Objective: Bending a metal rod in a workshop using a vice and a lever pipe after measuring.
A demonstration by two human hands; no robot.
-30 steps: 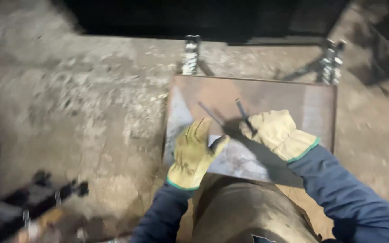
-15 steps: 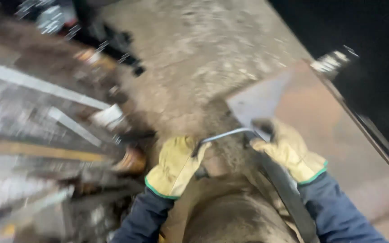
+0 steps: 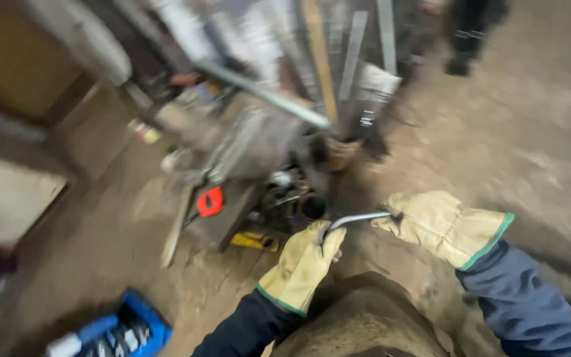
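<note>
Both my hands wear yellow leather work gloves with green cuffs. My left hand [image 3: 301, 262] grips one end of a thin bent metal rod [image 3: 357, 219]. My right hand [image 3: 439, 225] holds the rod's other end, a little higher and to the right. The rod spans the short gap between the gloves, above my knee [image 3: 358, 324]. Dark blue sleeves cover both forearms. The view is blurred by motion.
A pile of metal bars, strips and scrap [image 3: 285, 99] lies ahead on the dirty concrete floor. A red piece [image 3: 210, 201] and a yellow part [image 3: 254, 241] sit near it. A blue tray of small parts [image 3: 123, 334] is at lower left. A pale cabinet [image 3: 8, 192] stands left.
The view has swung left, away from the flat metal plate and toward the scrap pile. Both gloves stay on the bent rod, which was not held one second ago.
</note>
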